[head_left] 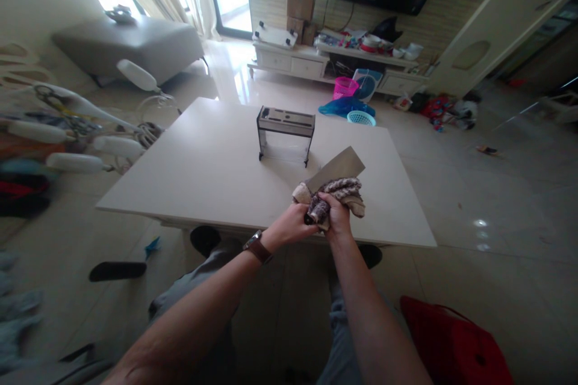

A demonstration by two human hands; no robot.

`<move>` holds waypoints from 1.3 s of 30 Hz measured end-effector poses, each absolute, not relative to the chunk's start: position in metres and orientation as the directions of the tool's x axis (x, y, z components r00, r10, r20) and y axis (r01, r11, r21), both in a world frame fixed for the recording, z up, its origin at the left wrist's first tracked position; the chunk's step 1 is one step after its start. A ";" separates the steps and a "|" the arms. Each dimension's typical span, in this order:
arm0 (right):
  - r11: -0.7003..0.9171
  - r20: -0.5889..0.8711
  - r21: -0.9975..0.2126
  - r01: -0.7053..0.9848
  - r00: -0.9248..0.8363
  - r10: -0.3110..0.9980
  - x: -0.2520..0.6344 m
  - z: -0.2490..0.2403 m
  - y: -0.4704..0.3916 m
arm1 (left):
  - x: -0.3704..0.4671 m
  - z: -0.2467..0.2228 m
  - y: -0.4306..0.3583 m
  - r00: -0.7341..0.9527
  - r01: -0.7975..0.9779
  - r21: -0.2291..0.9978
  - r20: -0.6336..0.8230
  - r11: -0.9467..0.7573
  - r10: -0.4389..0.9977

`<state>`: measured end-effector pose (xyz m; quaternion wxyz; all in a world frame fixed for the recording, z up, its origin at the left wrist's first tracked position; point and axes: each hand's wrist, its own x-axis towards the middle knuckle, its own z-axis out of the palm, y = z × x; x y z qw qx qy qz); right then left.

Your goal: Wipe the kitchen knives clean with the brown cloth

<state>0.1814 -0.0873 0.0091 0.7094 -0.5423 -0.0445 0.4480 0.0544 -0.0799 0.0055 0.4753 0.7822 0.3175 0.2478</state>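
Note:
A cleaver with a broad grey blade (338,167) is held over the near part of the white table (217,156), its blade pointing up and to the right. My left hand (295,224) is closed at the cleaver's handle end, beside a bunched brown and beige cloth (345,191). The cloth lies against the lower part of the blade. My right hand (336,214) grips the cloth, thumb on top. Farther back on the table stands an empty knife rack (286,120) with a dark frame and clear lower panel.
Beyond the table are a pink basket (345,86), a blue bag (339,106) and a light blue basket (361,118). A white cabinet (311,66) lines the wall. A red bag (456,343) lies at the lower right, and a chair-like metal frame (90,109) stands left.

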 end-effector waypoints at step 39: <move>0.005 -0.403 -0.822 -0.569 0.588 0.701 0.182 0.003 -0.086 | 0.053 0.005 -0.079 0.682 0.266 0.900 0.077 -0.345 0.727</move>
